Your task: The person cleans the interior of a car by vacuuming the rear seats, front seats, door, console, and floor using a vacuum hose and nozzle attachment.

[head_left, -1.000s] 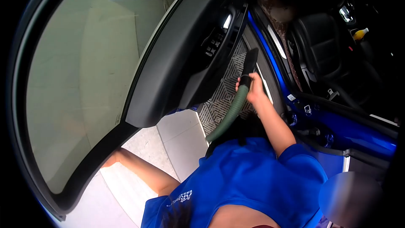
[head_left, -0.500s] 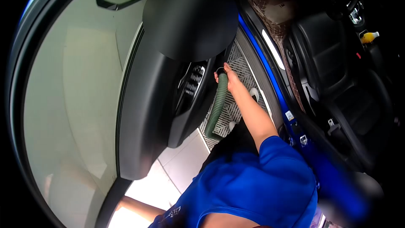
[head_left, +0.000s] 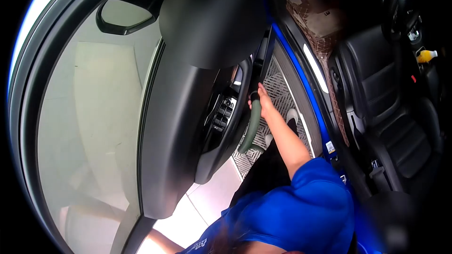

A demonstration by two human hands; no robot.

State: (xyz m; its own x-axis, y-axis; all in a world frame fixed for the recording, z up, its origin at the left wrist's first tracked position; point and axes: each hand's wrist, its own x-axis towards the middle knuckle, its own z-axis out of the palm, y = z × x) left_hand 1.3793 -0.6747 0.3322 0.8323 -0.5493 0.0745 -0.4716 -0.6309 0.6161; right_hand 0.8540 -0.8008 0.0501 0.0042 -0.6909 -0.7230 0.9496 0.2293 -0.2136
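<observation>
My right hand [head_left: 264, 100] is closed around the black end of a green ribbed vacuum hose [head_left: 253, 124], beside the lower inner side of the open car door [head_left: 174, 150]. The hose's tip is partly hidden by the fingers and the door. From the hand, the hose bends down toward my legs. At the lower left, my left forearm [head_left: 162, 242] passes behind the door's rear edge. Only a faint, blurred shape of that arm shows through the window glass [head_left: 103, 136], so the left hand's fingers cannot be made out.
Window switches [head_left: 223, 115] sit on the door's armrest, and a side mirror [head_left: 126, 16] is beyond the glass. To the right are the blue door sill [head_left: 301, 68], a black seat [head_left: 376, 80] and a yellow bottle [head_left: 426, 56]. Patterned matting [head_left: 282, 82] lies underfoot.
The view has shifted, so the door, seat and hand appear lower and further right. My right hand still grips the hose close to the door's lower part.
</observation>
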